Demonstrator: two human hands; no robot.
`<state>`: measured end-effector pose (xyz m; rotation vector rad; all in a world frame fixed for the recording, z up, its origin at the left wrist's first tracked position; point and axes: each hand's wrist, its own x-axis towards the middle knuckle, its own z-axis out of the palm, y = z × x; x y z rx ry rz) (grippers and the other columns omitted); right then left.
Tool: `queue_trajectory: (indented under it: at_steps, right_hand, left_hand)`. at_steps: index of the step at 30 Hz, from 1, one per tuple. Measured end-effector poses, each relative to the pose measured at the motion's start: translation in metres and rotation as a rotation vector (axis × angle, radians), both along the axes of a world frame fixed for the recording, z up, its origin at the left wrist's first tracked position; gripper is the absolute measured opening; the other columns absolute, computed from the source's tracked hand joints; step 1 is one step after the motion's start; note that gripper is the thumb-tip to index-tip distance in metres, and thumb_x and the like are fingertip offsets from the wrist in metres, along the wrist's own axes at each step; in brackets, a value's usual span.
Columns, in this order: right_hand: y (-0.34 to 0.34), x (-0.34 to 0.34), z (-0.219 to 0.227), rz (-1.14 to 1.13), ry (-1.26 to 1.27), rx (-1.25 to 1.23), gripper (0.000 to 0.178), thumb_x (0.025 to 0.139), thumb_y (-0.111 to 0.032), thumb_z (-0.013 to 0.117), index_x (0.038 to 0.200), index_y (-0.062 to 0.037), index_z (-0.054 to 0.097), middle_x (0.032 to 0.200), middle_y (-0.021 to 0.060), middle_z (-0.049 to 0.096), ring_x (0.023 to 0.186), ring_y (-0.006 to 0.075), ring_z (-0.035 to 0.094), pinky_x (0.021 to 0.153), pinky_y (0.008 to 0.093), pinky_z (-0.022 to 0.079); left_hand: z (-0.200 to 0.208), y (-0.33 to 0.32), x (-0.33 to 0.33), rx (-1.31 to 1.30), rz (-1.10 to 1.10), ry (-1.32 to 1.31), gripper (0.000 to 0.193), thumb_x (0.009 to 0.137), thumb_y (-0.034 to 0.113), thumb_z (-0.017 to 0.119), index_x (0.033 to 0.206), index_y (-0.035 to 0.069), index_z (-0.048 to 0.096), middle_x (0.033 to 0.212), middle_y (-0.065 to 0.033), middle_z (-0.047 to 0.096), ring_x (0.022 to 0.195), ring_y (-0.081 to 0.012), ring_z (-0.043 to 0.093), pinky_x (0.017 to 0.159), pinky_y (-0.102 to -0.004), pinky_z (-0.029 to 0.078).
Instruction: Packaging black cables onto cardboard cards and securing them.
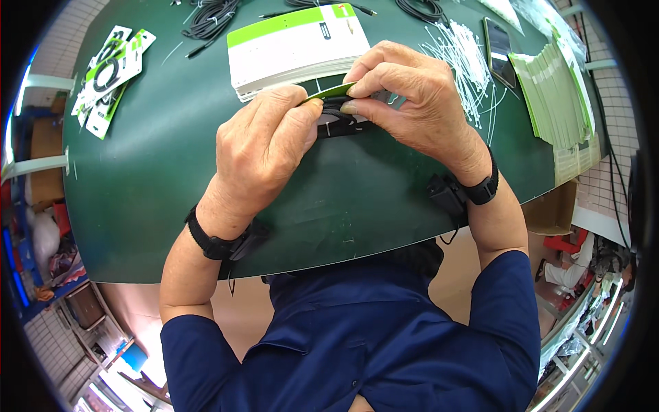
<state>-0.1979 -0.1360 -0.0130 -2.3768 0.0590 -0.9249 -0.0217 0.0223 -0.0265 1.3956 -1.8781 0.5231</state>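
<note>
In the head view, the left hand and right hand are nearly closed, thumbs and fingers pinching a green card over the desk, just before stacked white-and-green cards. A black cable beneath it is perhaps gripped too; fingers partly hide it.

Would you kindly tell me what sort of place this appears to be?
Probably a packing workshop: a stack of cards, a heap of white ties and coiled black cables lie on the green table.
</note>
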Motion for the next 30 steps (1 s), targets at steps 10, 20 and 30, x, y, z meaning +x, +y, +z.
queue_trajectory:
  at_steps: [10, 20, 30]
  right_hand:
    - [-0.047, -0.027, 0.019, -0.185, 0.216, 0.262, 0.014, 0.081, -0.001, 0.080, 0.093, 0.0003, 0.073, 0.084, 0.0049, 0.070, 0.074, 0.0129, 0.066, 0.065, 0.0257, 0.053]
    - [-0.103, -0.062, -0.007, -0.425, 0.617, 0.075, 0.017, 0.079, -0.010, 0.081, 0.090, 0.0019, 0.076, 0.074, 0.0075, 0.070, 0.069, 0.0169, 0.065, 0.065, 0.0324, 0.054]
    - [-0.099, -0.048, -0.015, -0.359, 0.742, 0.072, 0.014, 0.083, -0.011, 0.074, 0.085, 0.0019, 0.068, 0.072, 0.0154, 0.066, 0.066, 0.0249, 0.062, 0.065, 0.0382, 0.052]
  left_hand:
    - [0.005, -0.003, -0.003, -0.016, -0.048, 0.013, 0.026, 0.071, -0.002, 0.079, 0.094, 0.001, 0.067, 0.092, -0.0104, 0.068, 0.077, -0.0250, 0.070, 0.062, -0.0340, 0.058]
    - [0.004, 0.003, -0.004, 0.019, -0.037, 0.036, 0.025, 0.072, -0.007, 0.082, 0.091, 0.001, 0.067, 0.091, -0.0104, 0.069, 0.074, -0.0243, 0.069, 0.062, -0.0326, 0.057]
    - [0.004, 0.001, -0.003, 0.023, -0.061, 0.037, 0.026, 0.072, -0.008, 0.082, 0.091, 0.001, 0.067, 0.090, -0.0104, 0.069, 0.073, -0.0238, 0.069, 0.062, -0.0322, 0.056]
